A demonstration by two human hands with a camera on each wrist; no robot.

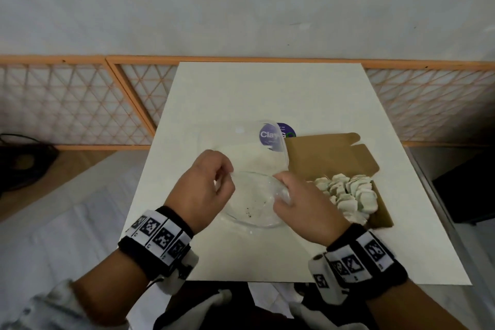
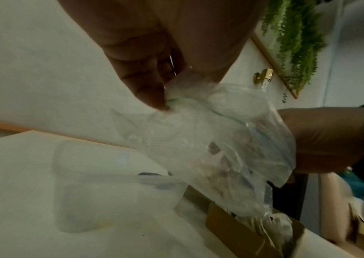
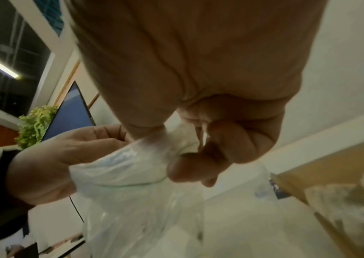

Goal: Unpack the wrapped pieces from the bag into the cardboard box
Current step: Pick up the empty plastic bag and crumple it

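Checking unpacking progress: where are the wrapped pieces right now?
Head view: wrapped pieces lie piled in the cardboard box, just right of the right hand.

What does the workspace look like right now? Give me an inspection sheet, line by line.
Surface: white table, a few dark specks near the front.
Job's things: clear plastic bag looks emptied; wrapped pieces piled in the open cardboard box.
Clutter: clear container with a purple label behind the bag.
Grippers: left hand and right hand each pinch the bag's rim.
Cables: dark cable on the floor, far left.
Surroundings: orange lattice panel along a grey wall.
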